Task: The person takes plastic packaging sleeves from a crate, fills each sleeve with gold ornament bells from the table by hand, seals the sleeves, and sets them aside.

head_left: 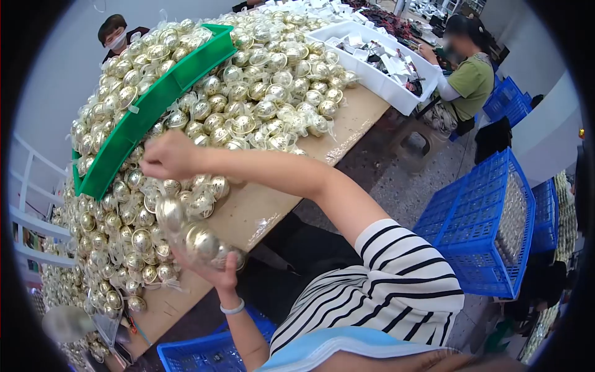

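Several shiny gold balls in clear wrapping (202,242) rest in my left hand (217,273), which wears a pale bracelet and is held low over the near side of the table. Its thumb shows beside the balls. My right hand (168,155) is closed and slightly blurred above the pile of wrapped gold balls (248,102), close to the green tray (155,102). What its fingers hold, if anything, is hidden.
The wooden table (365,118) carries a white bin (372,68) of small parts. At the right a person in green (474,87) sits beyond blue crates (471,217). Another masked person (118,37) is behind the pile. A blue basket (211,353) stands below the table.
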### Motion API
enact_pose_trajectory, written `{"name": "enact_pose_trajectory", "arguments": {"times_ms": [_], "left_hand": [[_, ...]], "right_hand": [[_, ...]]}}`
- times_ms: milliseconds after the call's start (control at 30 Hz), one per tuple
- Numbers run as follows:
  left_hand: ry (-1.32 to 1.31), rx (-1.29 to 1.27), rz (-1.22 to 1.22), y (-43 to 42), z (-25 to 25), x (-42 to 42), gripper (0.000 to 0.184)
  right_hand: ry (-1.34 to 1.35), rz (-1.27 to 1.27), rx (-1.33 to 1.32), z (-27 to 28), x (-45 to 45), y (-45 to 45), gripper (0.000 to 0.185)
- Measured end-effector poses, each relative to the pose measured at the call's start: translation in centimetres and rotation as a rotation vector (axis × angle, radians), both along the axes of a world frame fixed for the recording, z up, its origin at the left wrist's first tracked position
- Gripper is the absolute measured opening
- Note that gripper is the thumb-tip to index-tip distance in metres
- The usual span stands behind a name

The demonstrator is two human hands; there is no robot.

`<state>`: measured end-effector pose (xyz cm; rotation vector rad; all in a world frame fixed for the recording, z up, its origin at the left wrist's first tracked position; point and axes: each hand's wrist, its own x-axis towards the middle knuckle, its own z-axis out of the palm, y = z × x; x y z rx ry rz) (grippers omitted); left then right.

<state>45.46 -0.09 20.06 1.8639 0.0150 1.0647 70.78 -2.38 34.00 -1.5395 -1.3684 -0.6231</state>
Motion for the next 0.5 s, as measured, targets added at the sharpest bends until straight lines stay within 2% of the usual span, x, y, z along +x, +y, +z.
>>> {"name": "enact_pose_trajectory", "arguments": {"times_ms": [33, 67, 133, 200, 267, 333, 400, 467, 500], "left_hand": [[0.051, 0.105, 0.021, -0.3, 0.2, -0.1, 0.12], [0.105, 0.212, 0.052, -0.5, 0.4, -0.3, 0.126], [0.073, -0.067, -0.084, -1.5, -1.6, 0.5, 0.129], [0.091, -0.075, -0.096, -1.3, -3.1, 0.7, 0.128], [0.083, -0.112, -0.112, -1.7, -2.7, 1.4, 0.129], [0.079, -0.031, -0.036, -1.6, -2.1, 1.9, 0.127], [0.051, 0.031, 0.056, -1.7, -0.5, 2.4, 0.123], [0.047, 0.099, 0.132, -1.4, 1.6, 2.1, 0.118], [0.065, 0.14, 0.161, -1.2, 2.5, 1.8, 0.115]], "right_hand": [[-0.147, -0.06, 0.076, 1.5, 0.4, 0.3, 0.038], [-0.109, -0.008, -0.09, 2.8, 0.8, 0.4, 0.04], [-0.054, 0.139, -0.416, 5.2, 0.9, 0.5, 0.045], [0.146, 0.389, -0.692, 7.6, 0.1, -0.1, 0.053], [0.131, 0.503, -0.772, 9.0, -0.6, -0.3, 0.059], [0.156, 0.535, -0.772, 9.5, -1.5, -0.6, 0.06], [0.092, 0.487, -0.722, 10.6, -2.1, -1.3, 0.054], [0.4, 0.455, -0.631, 11.3, -2.1, -1.5, 0.046], [0.44, 0.461, -0.531, 11.9, -1.8, -1.7, 0.045]]}}
